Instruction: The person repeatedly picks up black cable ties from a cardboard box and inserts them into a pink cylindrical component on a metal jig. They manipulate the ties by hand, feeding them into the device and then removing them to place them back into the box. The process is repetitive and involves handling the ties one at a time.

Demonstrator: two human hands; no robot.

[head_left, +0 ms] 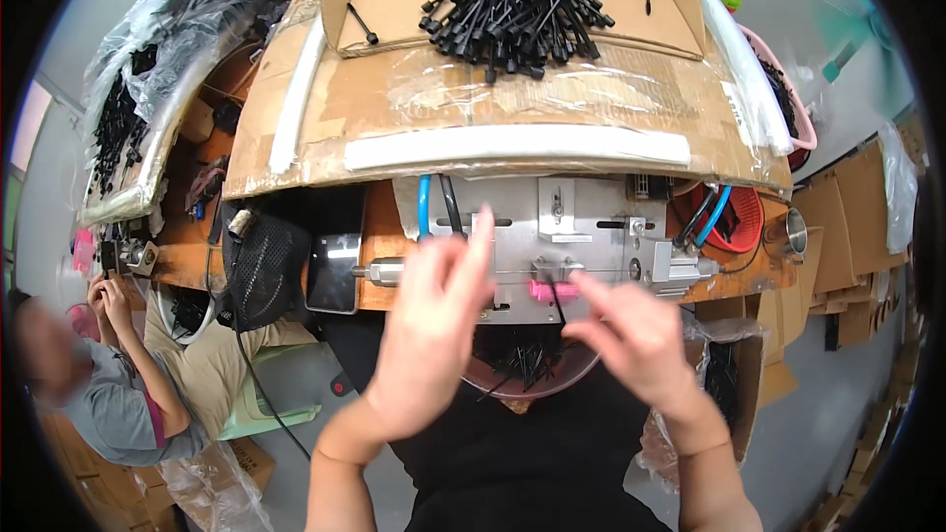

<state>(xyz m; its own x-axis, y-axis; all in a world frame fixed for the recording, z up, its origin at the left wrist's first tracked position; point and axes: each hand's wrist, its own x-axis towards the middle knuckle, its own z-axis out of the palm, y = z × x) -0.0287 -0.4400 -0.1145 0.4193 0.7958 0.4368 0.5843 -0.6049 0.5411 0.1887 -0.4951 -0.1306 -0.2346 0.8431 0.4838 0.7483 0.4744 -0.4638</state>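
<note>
Just right of centre frame, a black stick (556, 301) is seen at the fingertips of the right hand (636, 340); whether it is pinched cannot be told. The left hand (430, 330) is loosely spread. The stick is judged light, stiff, best gripped mid-shaft.

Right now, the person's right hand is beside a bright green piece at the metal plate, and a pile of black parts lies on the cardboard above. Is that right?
Not quite: the head view shows that the piece beside the right hand at the metal plate is bright pink, not green.
</note>
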